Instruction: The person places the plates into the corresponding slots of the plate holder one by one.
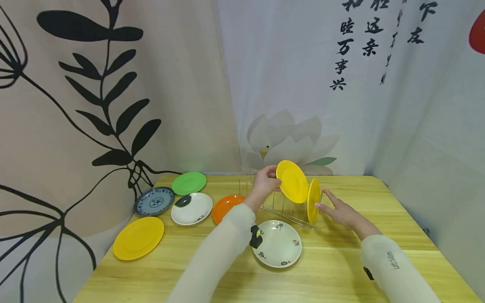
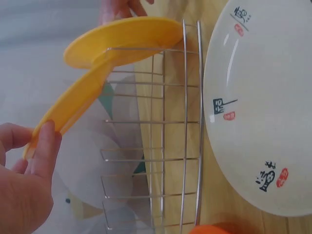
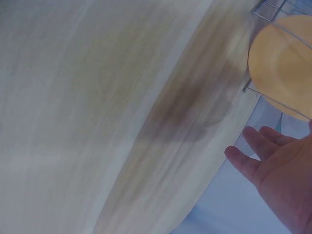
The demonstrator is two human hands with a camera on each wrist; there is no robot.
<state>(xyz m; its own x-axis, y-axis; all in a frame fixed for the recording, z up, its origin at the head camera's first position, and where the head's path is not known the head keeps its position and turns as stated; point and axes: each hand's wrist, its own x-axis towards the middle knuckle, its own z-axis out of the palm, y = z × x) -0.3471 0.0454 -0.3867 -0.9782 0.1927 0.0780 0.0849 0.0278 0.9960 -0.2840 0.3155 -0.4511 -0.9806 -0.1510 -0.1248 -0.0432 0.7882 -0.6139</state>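
My left hand (image 1: 265, 183) pinches the edge of a yellow plate (image 1: 291, 182) between thumb and fingers, tilted above the wire dish rack (image 1: 282, 210). In the left wrist view, the far edge of this held plate (image 2: 73, 100) meets a second yellow plate (image 2: 131, 41). That second yellow plate (image 1: 313, 201) stands upright in the right end of the rack. My right hand (image 1: 342, 214) is beside it with fingers extended, the thumb tip close to its face. In the right wrist view, the right hand (image 3: 282, 170) shows spread fingers below the standing plate (image 3: 282, 68).
A white patterned plate (image 1: 278, 244) lies in front of the rack. To the left lie an orange plate (image 1: 227, 206), a white plate with a dark patch (image 1: 195, 210), a green plate (image 1: 189, 183), a blue patterned plate (image 1: 155, 202) and a yellow plate (image 1: 138, 239). A curtain (image 1: 189, 105) hangs behind the table.
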